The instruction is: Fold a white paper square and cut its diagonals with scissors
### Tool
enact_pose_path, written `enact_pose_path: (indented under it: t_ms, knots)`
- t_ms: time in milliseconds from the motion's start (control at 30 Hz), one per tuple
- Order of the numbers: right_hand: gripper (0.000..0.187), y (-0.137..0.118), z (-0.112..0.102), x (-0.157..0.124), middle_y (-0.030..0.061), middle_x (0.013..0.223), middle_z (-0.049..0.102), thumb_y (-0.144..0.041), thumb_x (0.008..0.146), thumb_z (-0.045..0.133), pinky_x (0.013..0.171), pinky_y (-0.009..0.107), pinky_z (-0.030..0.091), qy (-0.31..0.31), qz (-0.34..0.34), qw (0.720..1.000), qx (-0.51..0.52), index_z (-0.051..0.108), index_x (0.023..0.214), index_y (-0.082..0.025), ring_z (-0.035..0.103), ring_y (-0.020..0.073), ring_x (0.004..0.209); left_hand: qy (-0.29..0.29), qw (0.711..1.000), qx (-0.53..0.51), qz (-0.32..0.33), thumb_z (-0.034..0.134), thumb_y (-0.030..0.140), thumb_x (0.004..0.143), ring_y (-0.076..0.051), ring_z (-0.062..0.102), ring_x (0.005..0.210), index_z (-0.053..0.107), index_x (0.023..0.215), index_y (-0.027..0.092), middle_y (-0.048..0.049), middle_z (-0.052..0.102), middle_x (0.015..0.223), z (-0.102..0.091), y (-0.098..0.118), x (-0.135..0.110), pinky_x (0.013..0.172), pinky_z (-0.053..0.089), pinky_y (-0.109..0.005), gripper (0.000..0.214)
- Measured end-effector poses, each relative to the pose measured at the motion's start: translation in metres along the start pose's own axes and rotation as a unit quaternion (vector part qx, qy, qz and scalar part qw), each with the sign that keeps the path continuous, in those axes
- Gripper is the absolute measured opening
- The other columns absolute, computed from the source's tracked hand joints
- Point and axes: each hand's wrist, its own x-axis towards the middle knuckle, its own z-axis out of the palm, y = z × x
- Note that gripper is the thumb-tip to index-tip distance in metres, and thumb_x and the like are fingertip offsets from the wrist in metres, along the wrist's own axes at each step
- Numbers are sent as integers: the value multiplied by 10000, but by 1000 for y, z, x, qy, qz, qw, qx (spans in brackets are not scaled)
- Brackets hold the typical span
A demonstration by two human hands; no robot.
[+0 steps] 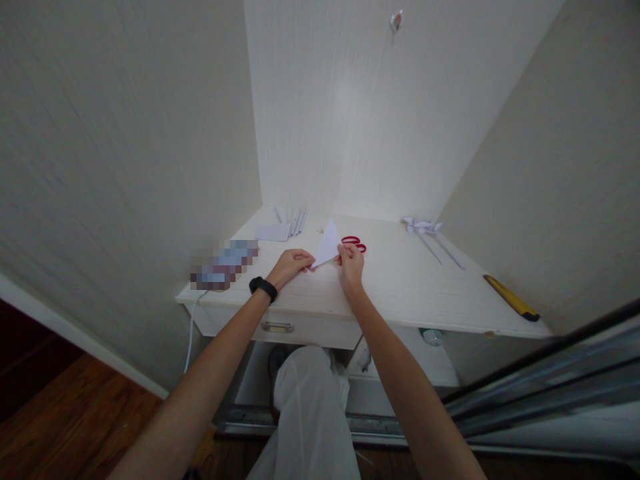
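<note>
A white piece of paper in a triangle shape [328, 245] is held between my two hands, its point facing the back wall. My left hand [293, 264] pinches its lower left corner. The right corner is gripped by my right hand [351, 261], thumb and fingers closed on it. Just behind my right hand lie scissors with red handles [351, 239], their blades hidden by the paper and the hand. A black band [263, 288] is around my left wrist.
White paper sheets [273, 232] and thin paper strips [299, 221] lie at the back left. Paper pinwheel-like pieces on sticks [423, 227] rest at the back right. A yellow utility knife [510, 297] lies near the right edge. A blurred-out device with a white cable [190, 333] sits left.
</note>
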Motion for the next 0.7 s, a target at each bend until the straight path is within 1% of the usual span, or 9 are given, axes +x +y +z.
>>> enact_pose_path:
  t_ms: [133,300,500,700]
  knots:
    - [269,2,0,1,-52,532,530,-465,743,580,512,244,396,15,-4,1000,18,536,768,-201,499,124,484,-2,1000,7,-4,729,329,666,-161,643,620,683,718,153,-59,722,660,0,-1,1,601,438,-265,190]
    - [260,2,0,1,-62,500,532,-433,710,627,487,231,363,22,1,998,60,548,751,-189,480,110,456,-3,1000,10,-11,723,314,669,-157,645,626,675,730,140,-53,718,658,0,0,1,610,439,-260,190]
    - [240,-1,0,-1,-64,502,534,-411,715,627,485,228,367,23,8,998,66,551,754,-186,484,105,455,7,1000,-5,-10,710,214,649,-153,642,618,650,730,140,-45,698,631,1,4,-2,597,426,-253,125]
    - [210,-4,0,-2,-61,501,536,-389,742,603,487,225,371,11,11,999,48,536,750,-191,483,99,450,32,999,-1,10,728,230,627,-147,627,605,649,733,139,-39,691,630,0,2,0,591,418,-254,160]
